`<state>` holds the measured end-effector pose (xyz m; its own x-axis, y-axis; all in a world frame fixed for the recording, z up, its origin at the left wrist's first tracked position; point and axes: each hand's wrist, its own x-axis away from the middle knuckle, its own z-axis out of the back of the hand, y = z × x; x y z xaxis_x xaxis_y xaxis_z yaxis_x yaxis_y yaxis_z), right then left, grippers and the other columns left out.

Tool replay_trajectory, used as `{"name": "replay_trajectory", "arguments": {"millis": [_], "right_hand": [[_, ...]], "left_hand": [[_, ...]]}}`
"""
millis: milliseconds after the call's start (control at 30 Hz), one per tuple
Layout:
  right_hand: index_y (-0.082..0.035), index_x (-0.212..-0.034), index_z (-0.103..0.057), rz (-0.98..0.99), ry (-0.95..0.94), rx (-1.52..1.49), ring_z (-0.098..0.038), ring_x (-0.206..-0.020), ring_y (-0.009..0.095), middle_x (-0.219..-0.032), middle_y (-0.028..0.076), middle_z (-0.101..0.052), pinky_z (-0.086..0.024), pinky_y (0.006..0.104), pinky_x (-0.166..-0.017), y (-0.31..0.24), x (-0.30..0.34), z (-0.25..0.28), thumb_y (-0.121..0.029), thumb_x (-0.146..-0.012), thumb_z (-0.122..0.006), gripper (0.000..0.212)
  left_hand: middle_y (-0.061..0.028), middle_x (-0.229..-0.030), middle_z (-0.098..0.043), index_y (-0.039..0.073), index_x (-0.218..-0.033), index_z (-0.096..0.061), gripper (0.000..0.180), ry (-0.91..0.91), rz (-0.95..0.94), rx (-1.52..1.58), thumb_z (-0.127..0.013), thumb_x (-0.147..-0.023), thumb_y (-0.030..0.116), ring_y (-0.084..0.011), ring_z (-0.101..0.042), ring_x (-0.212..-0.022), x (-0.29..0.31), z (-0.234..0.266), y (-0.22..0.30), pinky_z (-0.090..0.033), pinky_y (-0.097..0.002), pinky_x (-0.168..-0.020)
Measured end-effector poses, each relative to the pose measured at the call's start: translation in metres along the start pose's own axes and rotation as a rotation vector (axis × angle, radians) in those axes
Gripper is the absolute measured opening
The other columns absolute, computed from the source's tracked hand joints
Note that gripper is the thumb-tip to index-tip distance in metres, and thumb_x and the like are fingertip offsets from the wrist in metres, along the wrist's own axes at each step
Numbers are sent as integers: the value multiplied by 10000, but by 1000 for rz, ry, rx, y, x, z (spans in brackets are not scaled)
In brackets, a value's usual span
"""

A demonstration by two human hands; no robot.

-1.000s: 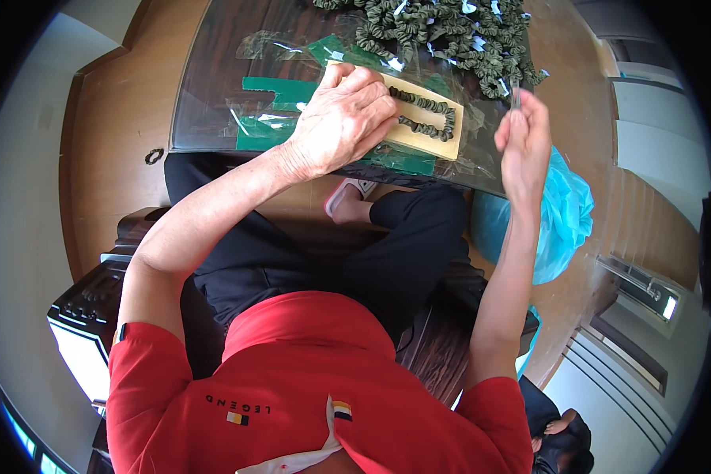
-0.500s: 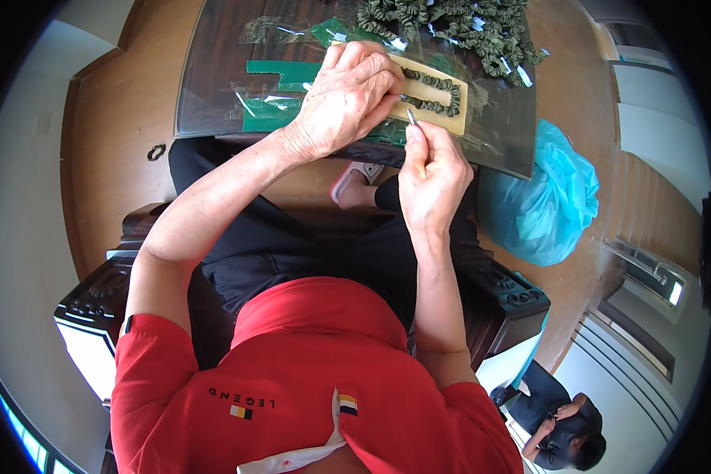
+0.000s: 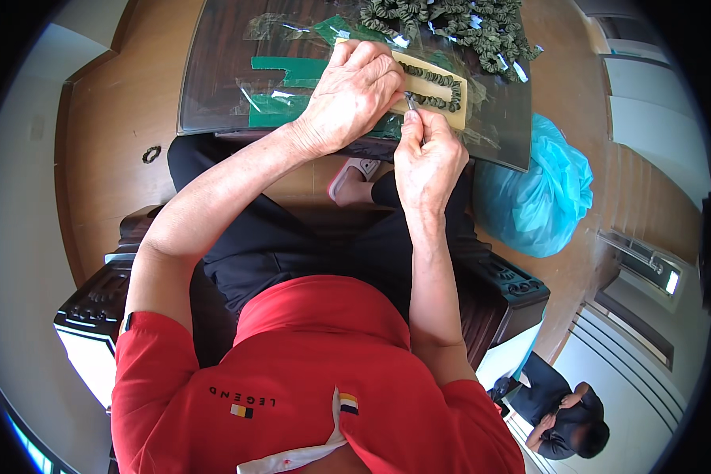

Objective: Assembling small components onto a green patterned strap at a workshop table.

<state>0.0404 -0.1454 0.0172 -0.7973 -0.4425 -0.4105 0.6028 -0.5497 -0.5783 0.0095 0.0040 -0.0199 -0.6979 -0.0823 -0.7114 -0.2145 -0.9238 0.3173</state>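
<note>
A pale yellow rectangular board (image 3: 460,118) lies on the dark table, with a dark green gathered fabric loop (image 3: 438,78) laid along it in a U shape. My left hand (image 3: 354,95) rests over the board's left part, fingers bent and pressed down; what lies under them is hidden. In my right hand (image 3: 430,158) a slim metal tool (image 3: 410,101) is pinched between thumb and fingers. Its tip touches or nearly touches the loop's near strand beside my left fingertips. The tool's exact kind cannot be made out.
Many gathered green loops with white tags (image 3: 482,39) are heaped at the table's far right. Green sheets (image 3: 292,69) and clear tape lie on the tabletop (image 3: 213,95). A blue plastic bag (image 3: 537,197) stands right of the table. A seated person (image 3: 565,407) is at lower right.
My right hand has moved slightly up and left, bringing the metal tool's tip from the board's near edge to the fabric loop. My left hand stays nearly in place.
</note>
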Motion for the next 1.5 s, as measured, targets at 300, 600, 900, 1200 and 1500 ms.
{"name": "replay_trajectory", "arguments": {"millis": [300, 600, 900, 1200, 1500], "right_hand": [[-7, -852, -688, 38, 19, 76, -555, -510, 275, -662, 121, -670, -479, 374, -551, 1, -1, -3, -30, -858, -628, 65], [-26, -842, -647, 186, 46, 171, -567, -536, 310, -700, 124, -657, -482, 399, -565, -4, 2, -5, -26, -847, -618, 29], [-59, -846, -617, 138, -70, 105, -592, -533, 307, -739, 99, -649, -492, 394, -532, -10, -1, 1, -25, -830, -631, 40], [-9, -835, -654, 120, -61, 100, -565, -538, 316, -683, 129, -658, -477, 411, -571, -13, -8, 8, -13, -841, -615, 40], [-32, -856, -672, 140, -54, 181, -604, -576, 342, -709, 129, -676, -491, 416, -583, -20, -1, -6, -46, -852, -614, 60]], "left_hand": [[13, -1027, -608, 108, -953, -616, 124, -19, -15, -6, -693, -860, 133, -183, -519, -1071, 1, 5, -2, -344, -368, -983], [-46, -1024, -594, 83, -938, -598, 114, -25, -39, -42, -636, -862, 158, -218, -515, -1028, 0, 3, -2, -336, -418, -977], [-63, -1069, -587, 77, -946, -603, 137, -29, -105, -66, -587, -868, 189, -229, -505, -1075, 7, 12, -2, -327, -432, -999], [-44, -1143, -586, 85, -962, -615, 159, -4, -49, -37, -636, -829, 169, -222, -496, -1158, 4, 14, -2, -328, -419, -1024], [-24, -1194, -586, 103, -975, -635, 148, -52, -6, 83, -651, -839, 159, -222, -482, -1204, 6, 10, -6, -343, -409, -1027]]}}
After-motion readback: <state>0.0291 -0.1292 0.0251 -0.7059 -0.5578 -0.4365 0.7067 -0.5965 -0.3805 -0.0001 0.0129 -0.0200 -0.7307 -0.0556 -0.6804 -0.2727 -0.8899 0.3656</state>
